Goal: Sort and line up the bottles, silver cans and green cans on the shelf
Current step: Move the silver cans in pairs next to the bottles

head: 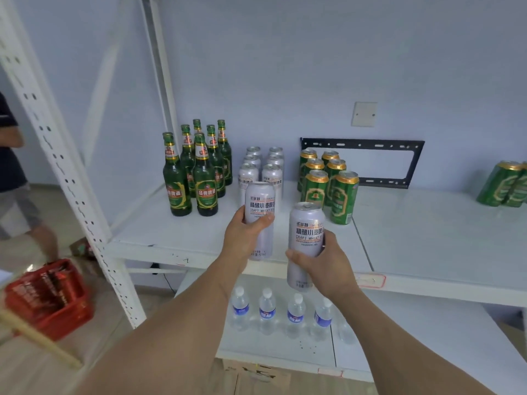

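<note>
On the white shelf (171,229) stand several green bottles (199,172) at the left, several silver cans (263,166) in two rows at the middle, and several green cans (328,178) right of them. My left hand (245,235) grips one tall silver can (259,201) upright, just in front of the silver rows. My right hand (330,266) grips a second silver can (306,226) upright, lower and nearer to me, over the shelf's front edge. Two more green cans (504,183) stand apart at the far right of the shelf.
Several water bottles (282,312) stand on the lower shelf. A black metal bracket (410,163) leans on the wall behind the green cans. A white perforated upright (65,166) rises at the left. On the floor sits a red basket (48,295), with another person (14,178) beside it.
</note>
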